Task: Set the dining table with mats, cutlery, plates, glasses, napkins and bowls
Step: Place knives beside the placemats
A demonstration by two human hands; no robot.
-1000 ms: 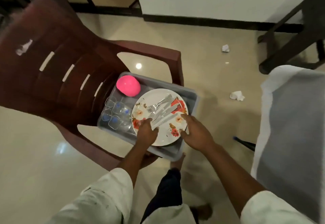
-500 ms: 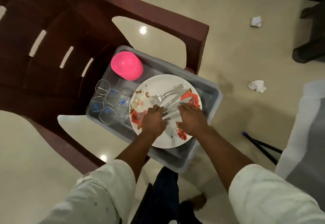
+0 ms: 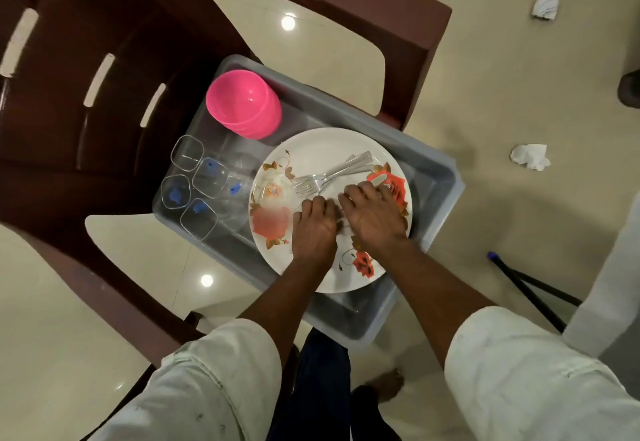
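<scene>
On the white floral plate (image 3: pixel 322 149) in the grey plastic tub (image 3: pixel 429 166), steel forks & knives (image 3: pixel 332 175) lie w/ long axes running up-right, left hand (image 3: pixel 313 229) & right hand (image 3: pixel 375 217) both curled over the near ends (actual grip hidden).

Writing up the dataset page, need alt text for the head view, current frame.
Seen from above, a person's left hand and right hand gather cutlery lying on a floral plate inside a grey tub on a dark red plastic chair. The tub also holds stacked pink bowls and clear glasses.
</scene>
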